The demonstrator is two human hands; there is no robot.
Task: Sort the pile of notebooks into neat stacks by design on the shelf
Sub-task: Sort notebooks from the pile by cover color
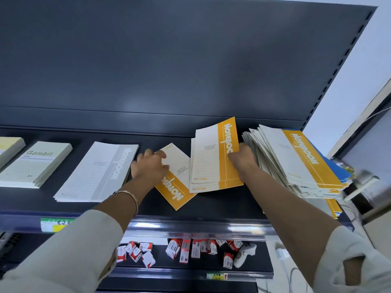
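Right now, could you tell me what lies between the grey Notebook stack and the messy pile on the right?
Head view: a tilted orange notebook under the left hand, and two overlapped orange notebooks gripped by the right hand.

The upper orange notebook hides the right hand's fingertips.

A dark grey metal shelf carries, left to right: a pale yellow pad stack, a white "Gambit" notebook stack, a neat grey-banded white notebook stack, one tilted orange-banded notebook, an overlapping orange-banded pair, and an untidy notebook pile at the right end.
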